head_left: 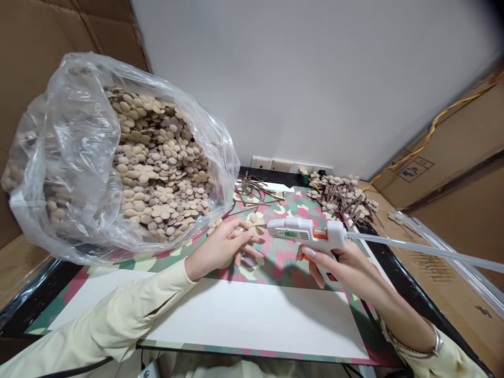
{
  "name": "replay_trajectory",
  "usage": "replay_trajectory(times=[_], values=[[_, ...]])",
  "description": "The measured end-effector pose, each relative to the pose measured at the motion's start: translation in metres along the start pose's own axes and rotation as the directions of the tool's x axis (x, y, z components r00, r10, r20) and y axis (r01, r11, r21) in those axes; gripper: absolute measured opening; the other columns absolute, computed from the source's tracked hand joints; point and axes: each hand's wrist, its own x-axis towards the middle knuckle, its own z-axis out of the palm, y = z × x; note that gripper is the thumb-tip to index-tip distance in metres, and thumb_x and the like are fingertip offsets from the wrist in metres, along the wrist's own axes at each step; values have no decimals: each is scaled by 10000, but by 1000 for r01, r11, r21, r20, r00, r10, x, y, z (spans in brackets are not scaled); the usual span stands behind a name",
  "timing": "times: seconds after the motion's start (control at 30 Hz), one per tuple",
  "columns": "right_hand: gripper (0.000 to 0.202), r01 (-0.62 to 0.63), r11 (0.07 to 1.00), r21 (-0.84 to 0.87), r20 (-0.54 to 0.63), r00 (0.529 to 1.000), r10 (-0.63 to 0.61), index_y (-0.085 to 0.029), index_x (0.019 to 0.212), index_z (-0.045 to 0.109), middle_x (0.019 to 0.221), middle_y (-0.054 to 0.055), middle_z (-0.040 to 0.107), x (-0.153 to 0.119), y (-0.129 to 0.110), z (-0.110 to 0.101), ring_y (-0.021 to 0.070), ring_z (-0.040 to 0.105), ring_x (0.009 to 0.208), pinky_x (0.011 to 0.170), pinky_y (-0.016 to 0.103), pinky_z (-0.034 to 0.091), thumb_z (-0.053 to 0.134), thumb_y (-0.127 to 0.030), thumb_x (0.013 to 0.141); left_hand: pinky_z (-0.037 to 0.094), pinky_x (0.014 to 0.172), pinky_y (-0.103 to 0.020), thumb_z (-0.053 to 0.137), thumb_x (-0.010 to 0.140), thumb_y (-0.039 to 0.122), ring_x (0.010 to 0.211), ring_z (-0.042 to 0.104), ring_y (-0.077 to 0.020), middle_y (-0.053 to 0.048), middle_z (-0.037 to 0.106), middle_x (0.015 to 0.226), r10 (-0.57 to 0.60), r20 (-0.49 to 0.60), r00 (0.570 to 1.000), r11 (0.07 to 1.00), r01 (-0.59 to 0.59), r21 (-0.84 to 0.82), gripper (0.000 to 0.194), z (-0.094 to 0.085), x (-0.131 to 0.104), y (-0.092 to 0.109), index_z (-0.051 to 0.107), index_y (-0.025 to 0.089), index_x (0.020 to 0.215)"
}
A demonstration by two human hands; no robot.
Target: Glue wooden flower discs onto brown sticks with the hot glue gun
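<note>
My left hand (232,242) pinches a small beige flower cutout (255,223) between thumb and forefinger, its other fingers spread below. In my right hand (334,262) is a white glue gun (301,231) with orange parts, gripped by its handle with fingers at the orange trigger. The gun's nozzle points left and meets or nearly meets the flower; I cannot tell whether they touch. A long translucent glue stick (397,242) runs out of the gun's back to the right. Another beige flower piece (214,227) lies just behind my left hand.
A clear plastic bag (79,157) full of beige flower cutouts stands at left. Brown strips (255,191) lie at the back, near a pile of flowers and strips (346,197). White paper (252,320) covers the front of the camouflage mat (291,205). Spare glue sticks (464,275) lie right.
</note>
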Motion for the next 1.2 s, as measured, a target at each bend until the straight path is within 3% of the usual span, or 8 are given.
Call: replay_trajectory(times=[0.27, 0.43, 0.57, 0.8, 1.03, 1.2], values=[[442, 15, 1000, -24, 21, 1000, -14, -171, 539, 507, 481, 6, 561, 2, 5, 1, 121, 515, 509, 534, 239, 369, 418, -427, 888, 357, 343, -133, 500, 835, 433, 778, 695, -224, -103, 663, 1002, -8, 27, 1000, 1000, 9, -25, 274, 1, 0, 0, 492, 165, 893], [401, 12, 997, -80, 21, 1000, -10, -175, 583, 513, 483, -3, 559, 2, 7, 2, 127, 520, 526, 546, 240, 370, 427, -428, 883, 382, 344, -142, 426, 867, 458, 703, 698, -209, -104, 691, 879, -63, -28, 998, 997, 61, -39, 327, 2, 2, 1, 532, 150, 877], [392, 20, 996, -85, 32, 999, -17, -179, 592, 498, 487, -13, 559, 1, 8, 2, 118, 505, 520, 564, 237, 371, 423, -428, 885, 422, 368, -148, 455, 860, 435, 668, 696, -196, -97, 690, 811, -41, -63, 997, 999, 39, -38, 312, 1, 4, -2, 550, 139, 834], [407, 23, 997, -77, -1, 1000, -23, -172, 557, 504, 482, -12, 547, 0, 4, -1, 106, 479, 504, 537, 224, 358, 432, -403, 884, 454, 373, -156, 468, 854, 409, 704, 694, -198, -100, 669, 903, 53, -141, 989, 998, -50, 27, 304, 2, 4, -5, 575, 125, 834], [310, 20, 1000, -23, -4, 1000, -20, -166, 702, 553, 468, -25, 527, -1, 4, -2, 108, 473, 485, 516, 230, 349, 441, -391, 883, 470, 398, -167, 478, 841, 436, 752, 689, -207, -74, 673, 915, 82, -174, 981, 995, -72, 67, 334, 3, 3, -5, 606, 131, 885], [309, 21, 1000, 3, -9, 1000, -21, -174, 659, 509, 460, -25, 513, -1, -1, -4, 107, 468, 470, 501, 233, 353, 446, -380, 880, 476, 409, -173, 505, 820, 456, 781, 685, -214, -76, 663, 989, 73, -182, 981, 997, -67, 40, 349, 4, 3, -8, 621, 142, 918]])
